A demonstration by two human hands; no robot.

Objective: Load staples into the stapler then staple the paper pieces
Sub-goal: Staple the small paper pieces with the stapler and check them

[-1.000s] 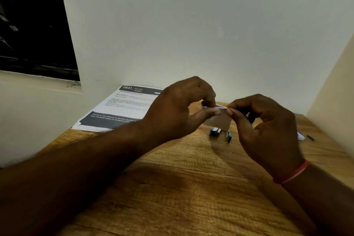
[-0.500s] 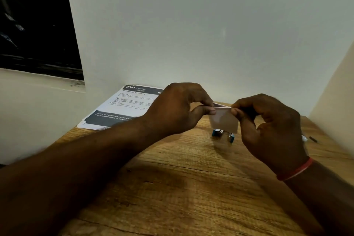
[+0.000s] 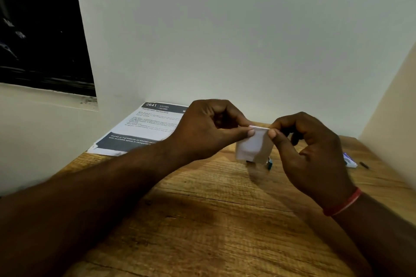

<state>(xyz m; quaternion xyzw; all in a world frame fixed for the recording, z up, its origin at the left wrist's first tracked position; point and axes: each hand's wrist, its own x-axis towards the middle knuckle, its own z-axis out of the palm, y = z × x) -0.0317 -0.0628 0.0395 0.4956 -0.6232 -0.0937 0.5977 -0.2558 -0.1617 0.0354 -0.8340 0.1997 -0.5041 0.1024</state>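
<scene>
Both hands are raised above the desk [image 3: 202, 231] and pinch the paper [image 3: 253, 146] between them. The left hand [image 3: 209, 128] has its grip clenched on the paper's upper left corner, thumb under and forefinger on top; the right hand [image 3: 308, 144] grasps the upper right corner the same way. The paper hangs down from its top edge, which runs level between the 2 thumbs, and its lower part shows a lighter and a greyer half, as if 2 pieces overlap, though I cannot tell for sure. Just behind and below the paper, on the desk, a small blue stapler [image 3: 269, 164] peeks out, mostly hidden. A red band [image 3: 342, 202] circles the right wrist. At the far left of the desk, against the wall, lies a printed sheet [image 3: 144, 128] headed 2641. Near the right wall sit a small white and blue box [image 3: 350, 161] and a tiny dark object [image 3: 363, 164] too small to identify.
</scene>
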